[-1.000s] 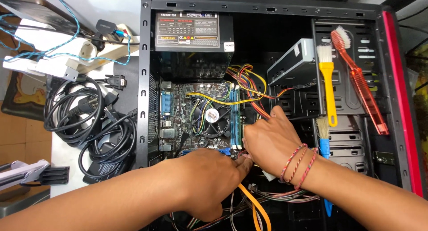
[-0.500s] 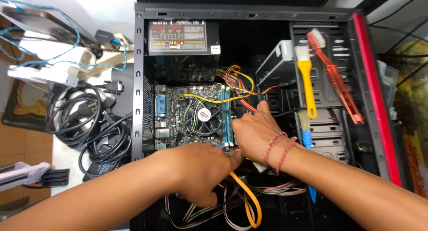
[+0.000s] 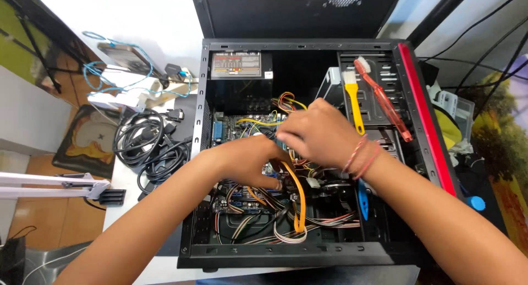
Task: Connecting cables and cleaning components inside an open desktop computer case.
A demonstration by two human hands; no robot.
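Right now both of my hands are inside the open computer case [image 3: 308, 252], which lies on its side on the bench [image 3: 159, 26]. My left hand [image 3: 242, 161] is curled over the middle of the motherboard [image 3: 236, 125], fingers bent down among the wiring; I cannot tell what, if anything, they pinch. My right hand [image 3: 319, 133], with red thread bands on the wrist, lies just above it, fingers drawn together and touching the left hand's fingertips over the board; its grip is hidden too. An orange flat cable [image 3: 297, 199] curves down from under my left hand and loops toward the case's lower edge, beside bundles of striped and coloured wires [image 3: 258, 227]. The power supply [image 3: 236, 70] sits in the upper left corner of the case. A yellow-handled brush [image 3: 355, 100] and a red toothbrush-like brush [image 3: 385, 100] lie on the drive cage [image 3: 374, 122], just to the right of my right hand. Outside the case, coiled black cables [image 3: 146, 144] lie on the bench to the left, with a blue cord [image 3: 110, 78] and small white boxes farther up.
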